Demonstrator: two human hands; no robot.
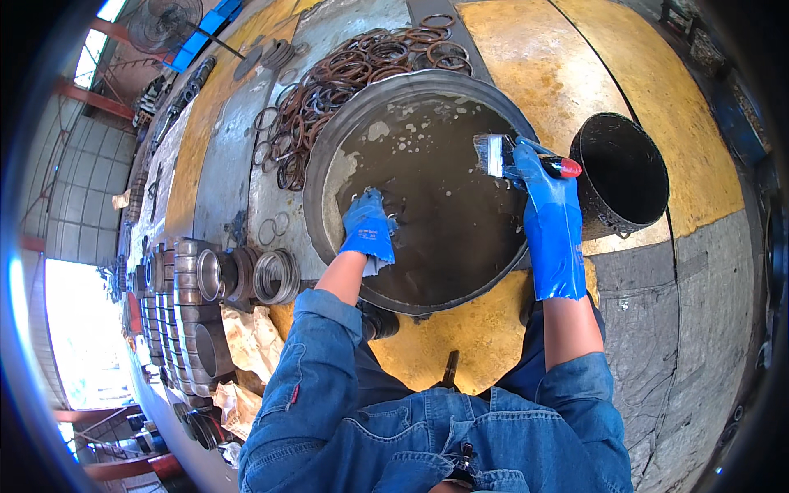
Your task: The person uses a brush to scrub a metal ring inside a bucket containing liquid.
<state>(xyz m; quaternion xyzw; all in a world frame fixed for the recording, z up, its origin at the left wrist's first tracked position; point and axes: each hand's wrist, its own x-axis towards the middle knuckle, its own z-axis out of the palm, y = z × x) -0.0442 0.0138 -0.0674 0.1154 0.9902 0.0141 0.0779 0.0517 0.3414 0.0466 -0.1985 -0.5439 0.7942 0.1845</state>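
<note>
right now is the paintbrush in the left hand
No, the gloved right hand grips the paintbrush, while the gloved left hand is apart from it, across the basin.

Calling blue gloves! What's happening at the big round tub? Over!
Right hand: gripping paintbrush above round basin of murky liquid. Left hand: inside basin, grip unclear. Nearby: black bucket beside basin; rings heaped beyond.

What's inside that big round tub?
Murky liquid with pale foam; the left hand reaches into the tub. Anything deeper is hidden beneath the murky liquid.
</note>
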